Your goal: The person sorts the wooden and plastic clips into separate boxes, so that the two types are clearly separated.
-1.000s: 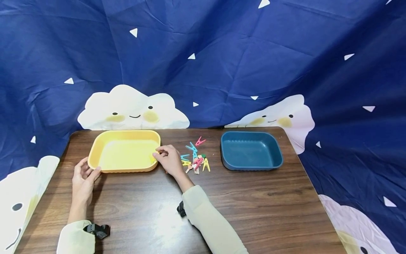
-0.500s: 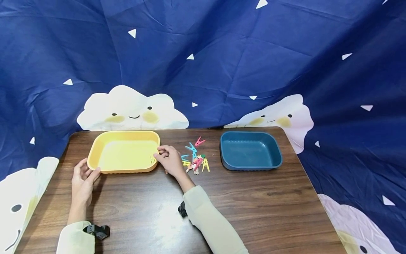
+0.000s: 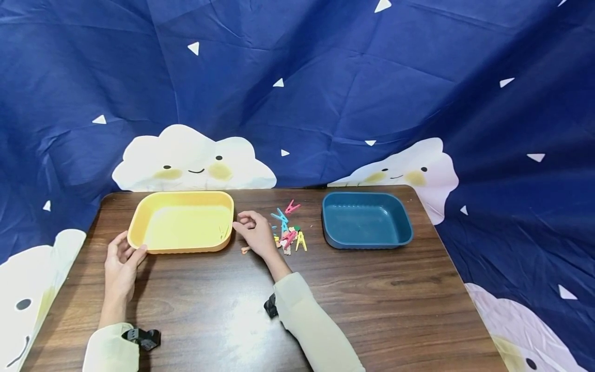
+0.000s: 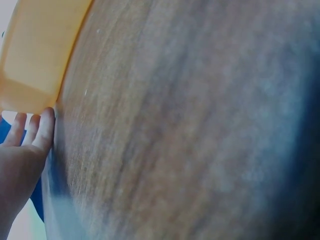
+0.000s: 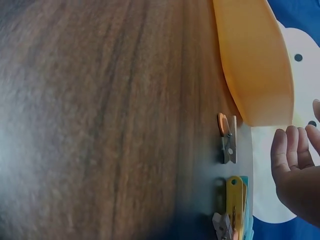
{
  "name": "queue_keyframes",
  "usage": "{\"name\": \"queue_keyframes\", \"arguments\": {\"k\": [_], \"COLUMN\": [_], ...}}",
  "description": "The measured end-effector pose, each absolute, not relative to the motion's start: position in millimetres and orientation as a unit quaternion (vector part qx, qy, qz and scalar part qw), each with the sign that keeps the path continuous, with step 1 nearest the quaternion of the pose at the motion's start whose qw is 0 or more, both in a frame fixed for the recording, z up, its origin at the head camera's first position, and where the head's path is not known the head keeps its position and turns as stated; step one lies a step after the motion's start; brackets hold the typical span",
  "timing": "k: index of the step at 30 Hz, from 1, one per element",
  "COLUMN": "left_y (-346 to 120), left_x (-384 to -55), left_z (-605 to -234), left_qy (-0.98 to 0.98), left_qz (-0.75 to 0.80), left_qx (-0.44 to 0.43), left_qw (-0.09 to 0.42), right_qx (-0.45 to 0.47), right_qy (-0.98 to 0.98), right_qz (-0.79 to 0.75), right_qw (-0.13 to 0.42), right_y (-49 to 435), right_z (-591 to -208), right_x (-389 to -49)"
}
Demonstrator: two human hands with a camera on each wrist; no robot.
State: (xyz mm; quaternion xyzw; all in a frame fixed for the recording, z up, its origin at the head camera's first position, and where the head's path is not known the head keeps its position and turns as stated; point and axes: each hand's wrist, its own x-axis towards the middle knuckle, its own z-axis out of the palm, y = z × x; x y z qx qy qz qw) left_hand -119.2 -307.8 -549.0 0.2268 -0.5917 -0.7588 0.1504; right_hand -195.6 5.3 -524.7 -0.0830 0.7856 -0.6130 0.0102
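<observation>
In the head view, a yellow tray (image 3: 139,217) stands at the table's left, with a yellow clothespin (image 3: 223,232) lying inside near its right end. My left hand (image 3: 121,266) touches the tray's front left corner; the left wrist view shows its fingers fairly straight against the wall. Just right of the tray is my right hand (image 3: 257,235), fingers loosely bent and holding nothing visible. Beyond it lies a pile of clothespins, among them a blue one (image 3: 281,216), pink ones and a yellow one (image 3: 301,241). The right hand partly hides the pile.
A dark blue tray (image 3: 367,243) stands at the right of the wooden table (image 3: 381,294). One orange-tipped clothespin (image 5: 228,138) lies apart from the pile, close to the yellow tray. A blue cloth (image 3: 325,77) with clouds hangs behind the table.
My right hand has let go of the yellow clothespin inside the yellow tray and moved right, off its rim. The left hand stays at the tray corner.
</observation>
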Motion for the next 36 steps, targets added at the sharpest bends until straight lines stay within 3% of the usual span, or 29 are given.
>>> {"name": "queue_keyframes", "arguments": {"k": [11, 36], "left_y": [-310, -308], "left_x": [-120, -120], "left_z": [-549, -550], "left_qy": [-0.589, -0.596], "left_qz": [-0.758, -0.753], "left_qx": [0.231, 0.225], "left_qw": [0.159, 0.167], "right_qx": [-0.061, -0.016], "right_qy": [0.775, 0.761], "right_qz": [-0.629, -0.648], "right_qw": [-0.024, -0.034], "right_y": [19, 56], "right_z": [-524, -521], "right_x": [-203, -213]}}
